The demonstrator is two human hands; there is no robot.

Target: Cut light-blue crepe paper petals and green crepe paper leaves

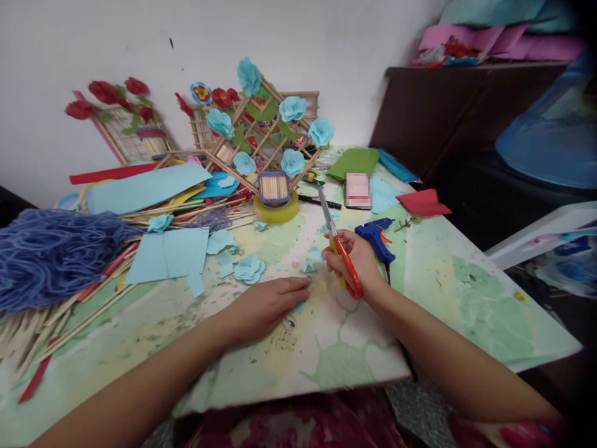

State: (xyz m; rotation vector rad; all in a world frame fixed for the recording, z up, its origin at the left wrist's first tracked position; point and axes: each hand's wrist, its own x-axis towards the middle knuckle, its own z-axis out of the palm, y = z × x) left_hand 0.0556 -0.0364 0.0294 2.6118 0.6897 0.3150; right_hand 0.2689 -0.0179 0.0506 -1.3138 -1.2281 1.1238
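My right hand grips a pair of scissors with red and yellow handles, blades closed and pointing away from me. Palm down on the table, my left hand lies flat with fingers stretched out. Small light-blue paper scraps lie by its fingertips, and one bit shows partly under the hand. A light-blue paper flower rests just beyond it, near a light-blue paper sheet. Farther back a lattice of sticks carries several light-blue flowers and stands by a roll of yellow tape.
A blue glue gun lies right of my right hand, its cord running toward the front edge. Blue yarn and loose sticks cover the left side. Green paper and red paper lie at the back right.
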